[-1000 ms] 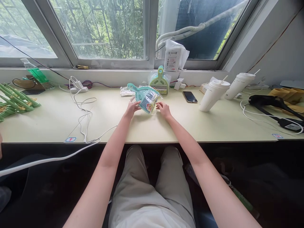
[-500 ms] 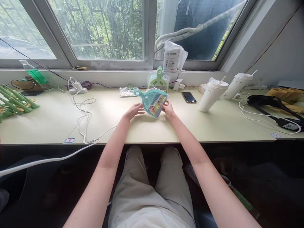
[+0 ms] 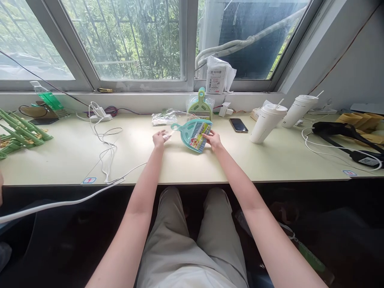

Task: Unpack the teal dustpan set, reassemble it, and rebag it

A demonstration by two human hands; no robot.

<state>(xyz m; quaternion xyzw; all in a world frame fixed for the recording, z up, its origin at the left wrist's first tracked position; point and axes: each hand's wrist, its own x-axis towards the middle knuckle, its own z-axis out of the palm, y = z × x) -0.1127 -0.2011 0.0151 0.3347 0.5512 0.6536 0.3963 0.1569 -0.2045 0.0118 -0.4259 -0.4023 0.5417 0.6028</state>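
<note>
Long pale desk [image 3: 60,160] running under a big window [image 3: 126,40], with greenery outside. Right hand [image 3: 212,140] is gripping the edge of a teal dustpan [image 3: 192,135] with a colourful label, held tilted just above the desk near the middle. Left hand [image 3: 158,139] is a little apart from it, fingers pinched on a bit of clear plastic wrap [image 3: 167,137]. Behind them, by the sill, a green dustpan [image 3: 200,105] in its bag stands leaning against the wall and another clear packet [image 3: 163,117] lies flat. To the right there's a phone [image 3: 239,125], two white cups with straws [image 3: 268,122] and black gear with cables. To the left, a white charger cable [image 3: 103,140] snakes over the edge, plus some green plastic pieces [image 3: 18,130].
</note>
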